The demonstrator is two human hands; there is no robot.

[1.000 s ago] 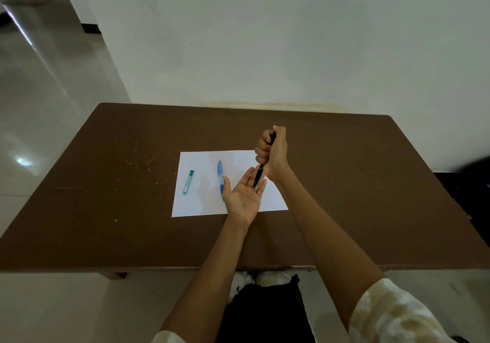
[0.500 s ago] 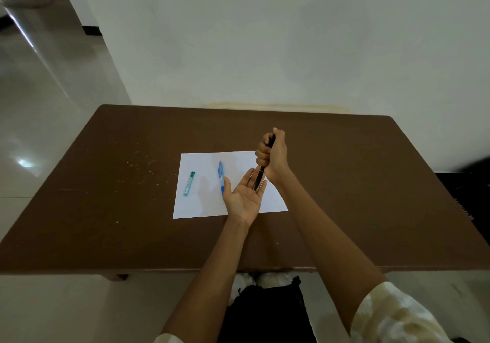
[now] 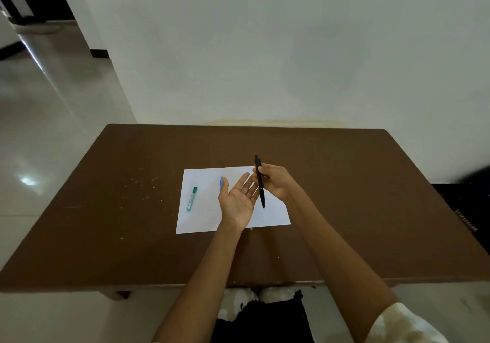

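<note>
My right hand point(image 3: 275, 183) pinches a black pen point(image 3: 259, 183) near its upper half, tip pointing down over a white sheet of paper point(image 3: 204, 218). My left hand point(image 3: 238, 201) is held palm up above the sheet with straight fingers, just left of the pen and holding nothing. A blue pen point(image 3: 221, 183) lies on the paper, mostly hidden behind my left thumb. A small green tube point(image 3: 191, 199) lies on the paper's left part.
The sheet lies in the middle of a brown table point(image 3: 106, 223) set against a pale wall. Pale specks dot the tabletop left of the paper. A dark object point(image 3: 469, 210) stands at the right edge. Tiled floor lies to the left.
My right hand went from gripping the black pen in a fist, tip against my left palm, to pinching it in its fingers. The pen now hangs right of my left hand.
</note>
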